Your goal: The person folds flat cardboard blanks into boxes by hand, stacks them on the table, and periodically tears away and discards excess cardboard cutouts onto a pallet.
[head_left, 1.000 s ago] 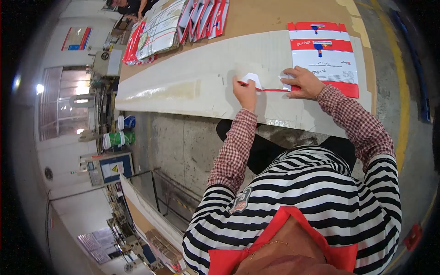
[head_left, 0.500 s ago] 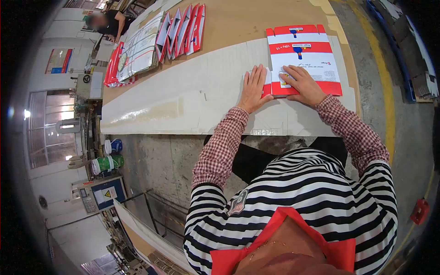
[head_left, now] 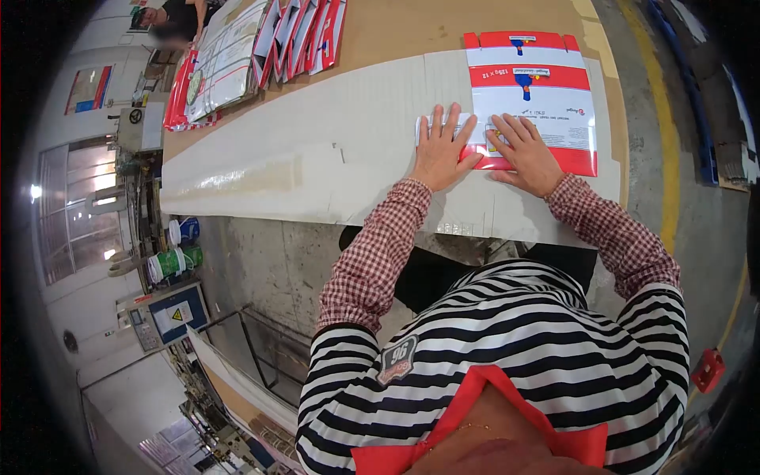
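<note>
A flat red and white printed carton lies near the right end of the table. My left hand rests palm down with fingers spread, covering part of the narrow flap at the carton's left side. Beside it, my right hand lies flat on the carton's lower left area, fingers stretched out and slightly apart. Neither hand grips anything. Part of the carton's print is hidden under the fingers.
White cardboard covers the table's near side. Several folded red and white cartons stand at the back left, beside a strapped bundle. Another person is at the far left. A red object sits on the floor at right.
My left hand has spread its fingers and moved across the carton's left flap. My right hand stays flat on the carton. The camera view has shifted slightly.
</note>
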Motion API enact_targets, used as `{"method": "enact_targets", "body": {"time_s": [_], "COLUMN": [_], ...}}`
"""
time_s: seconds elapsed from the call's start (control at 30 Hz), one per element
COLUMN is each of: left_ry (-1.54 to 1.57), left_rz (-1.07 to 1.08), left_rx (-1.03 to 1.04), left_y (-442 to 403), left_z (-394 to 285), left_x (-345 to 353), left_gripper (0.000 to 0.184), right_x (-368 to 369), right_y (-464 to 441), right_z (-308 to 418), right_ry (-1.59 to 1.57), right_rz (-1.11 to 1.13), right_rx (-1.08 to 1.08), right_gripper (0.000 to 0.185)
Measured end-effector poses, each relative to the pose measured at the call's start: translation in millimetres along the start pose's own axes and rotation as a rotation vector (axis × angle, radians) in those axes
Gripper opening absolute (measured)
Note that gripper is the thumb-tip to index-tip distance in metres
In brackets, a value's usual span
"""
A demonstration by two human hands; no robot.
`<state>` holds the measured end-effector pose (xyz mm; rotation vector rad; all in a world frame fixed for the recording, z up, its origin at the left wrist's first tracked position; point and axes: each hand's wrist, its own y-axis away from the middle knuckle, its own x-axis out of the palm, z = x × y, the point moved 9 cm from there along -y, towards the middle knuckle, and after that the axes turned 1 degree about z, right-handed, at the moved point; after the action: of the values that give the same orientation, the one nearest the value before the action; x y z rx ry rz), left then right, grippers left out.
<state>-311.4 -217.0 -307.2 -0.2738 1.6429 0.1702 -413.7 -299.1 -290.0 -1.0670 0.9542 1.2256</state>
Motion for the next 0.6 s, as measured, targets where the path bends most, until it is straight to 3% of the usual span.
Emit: {"method": "enact_targets", "body": {"time_s": [0.2,0.23,0.3,0.37,0.43,0.53,0.57,0.6], "left_ry": [0.041,0.055,0.083,0.201,0.292,0.407,0.465,0.52], "left_rz": [-0.025,-0.033,-0.049,-0.099,-0.14,-0.193,-0.216,-0.244], "left_rx": [-0.078,-0.085,-0.104,-0.144,-0.159,-0.179,-0.201,-0.223], "left_y": [-0.5,-0.5,0.6,1.6,0.8,1.9,-1.5,-6.4], "left_z": [4.2,5.0,8.6,14.1,15.7,20.3,22.3,26.7], "left_x": [0.7,2.7,4.8,1.0,0.1,-2.4,-4.3,-6.8], "left_gripper": [0.055,0.054,0.052,0.051,0.051,0.052,0.053,0.053], "right_x": [-19.8,-30.7,-59.9,-36.8,-20.8,0.7,-11.1,-18.4], "right_y": [5.2,11.3,54.9,114.2,152.2,165.4,150.4,126.1], "right_z": [-12.1,-22.0,-61.7,-127.0,-130.2,-127.4,-118.0,-107.7], "right_ry": [-0.275,-0.322,-0.3,-0.674,-1.58,-2.207,-2.282,-2.216], "right_rz": [-0.041,0.023,-0.326,-0.571,-0.586,-0.808,-0.903,-0.847], "right_rx": [-0.096,0.005,0.322,0.553,0.916,0.952,0.919,0.823], "right_gripper": [0.059,0.051,0.047,0.05,0.055,0.054,0.052,0.055]}}
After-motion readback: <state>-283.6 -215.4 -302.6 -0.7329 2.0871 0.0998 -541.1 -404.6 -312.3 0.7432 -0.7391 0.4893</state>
